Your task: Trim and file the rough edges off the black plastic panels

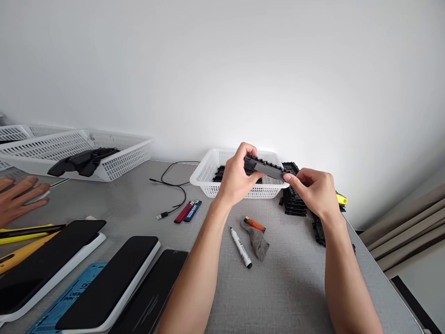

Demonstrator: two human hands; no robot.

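Observation:
Between my two hands, raised above the table, is a long black plastic part [269, 170] with a row of small notches along its top edge. My left hand [239, 174] is closed on its left end, thumb below and fingers over the top. At the other end, my right hand [311, 188] pinches it between thumb and fingers. Behind and below it stands a white plastic basket [208, 178] with more black parts in it. A stack of similar black parts [295, 204] sits just beyond my right hand, partly hidden by it.
A white marker [240, 248], an orange lighter [255, 224] and a grey cloth [259, 243] lie before me. Leftward are two lighters, a USB cable [163, 182], several phone-like devices [113, 280] and a larger basket [128, 160]. Another person's hand [21, 199] is at far left.

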